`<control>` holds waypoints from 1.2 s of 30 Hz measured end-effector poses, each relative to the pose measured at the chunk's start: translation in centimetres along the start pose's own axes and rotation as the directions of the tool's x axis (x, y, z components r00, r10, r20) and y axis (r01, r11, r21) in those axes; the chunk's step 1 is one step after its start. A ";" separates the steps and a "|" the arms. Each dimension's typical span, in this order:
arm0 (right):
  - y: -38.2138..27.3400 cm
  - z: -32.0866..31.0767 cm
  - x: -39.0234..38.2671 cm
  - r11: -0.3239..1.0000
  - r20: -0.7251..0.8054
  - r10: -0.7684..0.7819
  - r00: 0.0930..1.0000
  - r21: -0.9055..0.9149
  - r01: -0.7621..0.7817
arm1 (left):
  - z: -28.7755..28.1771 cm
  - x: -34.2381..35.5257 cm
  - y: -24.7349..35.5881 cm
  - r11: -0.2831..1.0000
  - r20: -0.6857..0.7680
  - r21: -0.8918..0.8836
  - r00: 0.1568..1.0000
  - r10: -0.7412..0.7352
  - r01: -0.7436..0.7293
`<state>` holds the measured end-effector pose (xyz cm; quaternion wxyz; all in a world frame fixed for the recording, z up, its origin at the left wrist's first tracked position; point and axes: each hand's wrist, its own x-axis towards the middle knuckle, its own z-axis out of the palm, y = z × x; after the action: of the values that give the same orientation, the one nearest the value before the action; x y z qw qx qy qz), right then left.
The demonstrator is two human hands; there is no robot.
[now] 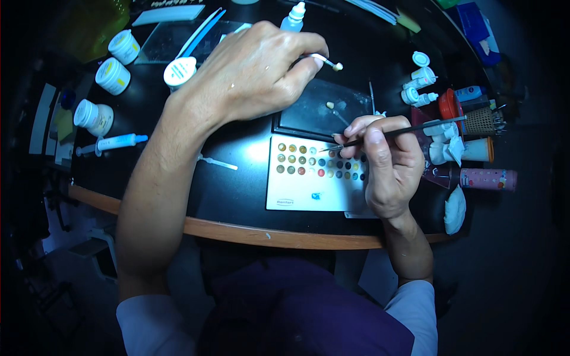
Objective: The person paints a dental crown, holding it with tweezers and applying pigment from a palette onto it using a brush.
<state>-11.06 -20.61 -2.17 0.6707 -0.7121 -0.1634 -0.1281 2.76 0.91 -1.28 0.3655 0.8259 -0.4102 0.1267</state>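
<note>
My left hand [261,74] is closed in a pinch on a thin white stick [320,57] above the far middle of the table. A small cream-coloured dental crown [338,67] sits on the stick's tip. In my right hand [389,166] is a fine paintbrush [436,123] with a dark handle. Its pointed bristles hang over a white palette [291,193], near the rows of small round wells filled with brown, yellow, red and blue colours. A blue smear [316,196] marks the palette's lower part. Contact between bristles and palette cannot be made out.
Behind the palette, a dark glass slab [306,118] bears another small crown [330,105]. White-lidded jars [113,76] and a syringe [116,142] stand or lie at left. A dropper bottle [293,18] is at the back. Small bottles, cups and a pink cylinder [488,179] crowd the right side.
</note>
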 end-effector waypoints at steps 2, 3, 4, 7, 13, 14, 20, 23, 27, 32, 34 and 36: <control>-0.7 -0.8 0.2 0.998 -0.057 -0.025 0.998 0.062 0.029 | -0.9 0.1 1.2 0.997 0.127 -0.034 0.989 -0.070 0.075; -1.2 -1.0 0.4 0.995 -0.091 -0.026 0.995 0.094 0.034 | -0.6 0.0 0.9 0.997 0.128 -0.071 0.991 -0.026 0.035; -1.7 -1.1 0.5 0.990 -0.136 -0.016 0.991 0.139 0.035 | -0.5 0.0 1.1 0.992 0.180 -0.103 0.982 -0.053 0.072; -1.0 -2.4 0.4 0.983 -0.105 -0.171 0.980 0.051 0.177 | -0.4 0.1 1.9 0.990 0.205 -0.143 0.979 0.016 0.014; -0.6 -3.0 0.7 0.940 -0.029 -0.340 0.940 -0.008 0.340 | 0.4 0.1 2.9 0.972 0.173 -0.216 0.976 0.131 -0.092; -0.7 -3.0 0.8 0.932 -0.008 -0.358 0.934 -0.072 0.357 | 0.3 0.1 3.1 0.973 0.198 -0.212 0.971 0.137 -0.094; -0.3 -2.4 0.6 0.907 -0.066 -0.417 0.907 -0.099 0.410 | 1.2 0.0 3.7 0.956 0.205 -0.242 0.954 0.217 -0.165; -0.1 -2.5 0.2 0.908 -0.055 -0.416 0.908 -0.081 0.411 | 1.3 0.0 3.9 0.954 0.213 -0.248 0.951 0.225 -0.170; -0.5 -2.4 0.2 0.888 -0.028 -0.445 0.895 -0.149 0.436 | 1.4 -0.1 3.8 0.949 0.203 -0.256 0.949 0.241 -0.186; -0.9 -2.4 0.2 0.859 0.019 -0.472 0.882 -0.218 0.464 | 1.5 -0.1 3.6 0.937 0.186 -0.282 0.946 0.266 -0.207; -1.0 -2.4 0.2 0.846 0.031 -0.480 0.877 -0.251 0.471 | 1.5 -0.1 3.8 0.935 0.182 -0.283 0.946 0.269 -0.212; -1.2 -2.3 0.3 0.827 0.047 -0.489 0.871 -0.294 0.480 | 1.4 0.0 3.9 0.934 0.178 -0.284 0.946 0.272 -0.215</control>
<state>-11.22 -22.84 -0.84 0.5041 -0.7376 -0.3071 -0.3278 -0.36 -1.61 -0.37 0.4060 0.7217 -0.5600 0.0265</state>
